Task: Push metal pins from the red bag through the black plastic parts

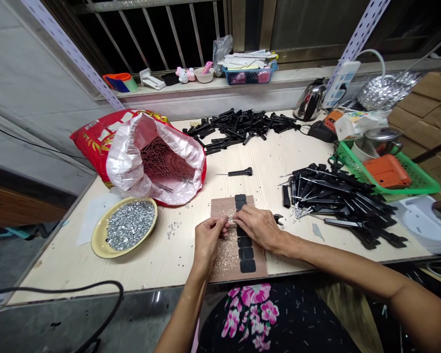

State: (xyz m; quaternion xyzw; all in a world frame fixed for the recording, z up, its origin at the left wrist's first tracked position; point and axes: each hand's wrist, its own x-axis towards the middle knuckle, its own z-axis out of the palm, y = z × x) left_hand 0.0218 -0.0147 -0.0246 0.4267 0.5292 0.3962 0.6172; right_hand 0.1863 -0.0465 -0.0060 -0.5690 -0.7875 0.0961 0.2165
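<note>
My left hand [210, 234] is closed in a pinch at a small, shiny metal piece [231, 219], too small to make out. Right beside it, my right hand [259, 226] is curled over a black part whose forked end [278, 219] sticks out past the hand; the rest is hidden under the palm. Both hands meet above a brown board [226, 267] with a row of black pads [247, 266] and scattered pale crumbs. Farther back lies a black handle with a thin metal rod [240, 172]. Several black parts with metal rods [330, 196] are heaped to the right.
A yellow bowl of small metal pieces [152, 230] and a red sack of dark rods [95, 139] stand left. Black handles [246, 125] are piled at the back. A green basket [422, 185] and a kettle [310, 100] are at right. Loose metal bits [174, 228] lie near the bowl.
</note>
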